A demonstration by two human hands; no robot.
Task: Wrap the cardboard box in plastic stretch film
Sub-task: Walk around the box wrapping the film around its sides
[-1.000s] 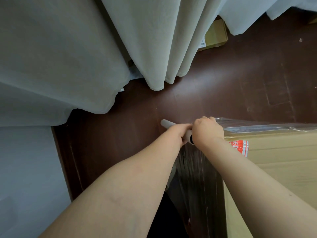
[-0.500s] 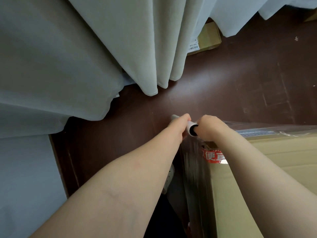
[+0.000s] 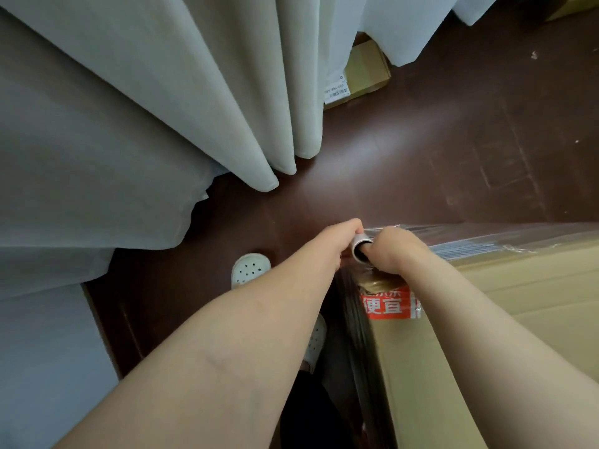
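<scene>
A large cardboard box [image 3: 505,319] with a red printed label fills the lower right. Clear stretch film [image 3: 356,325] covers its left side and runs along its far top edge. At the box's near-left corner I hold a stretch film roll [image 3: 359,246] upright by its white tube. My left hand [image 3: 340,238] grips the roll from the left, its fingers curled round it. My right hand [image 3: 393,251] holds the tube's top end, with a finger in the opening. Most of the roll is hidden behind my hands.
Pale curtains [image 3: 162,108] hang over the dark brown floor [image 3: 421,157] at the left and top. A small cardboard box [image 3: 363,76] with a barcode label lies under the curtain. My white perforated shoes [image 3: 248,270] stand left of the big box.
The view has shifted, bringing the box corner and its red label closer to centre. The roll's tube now points its open end up at me, and a shoe has come into sight.
</scene>
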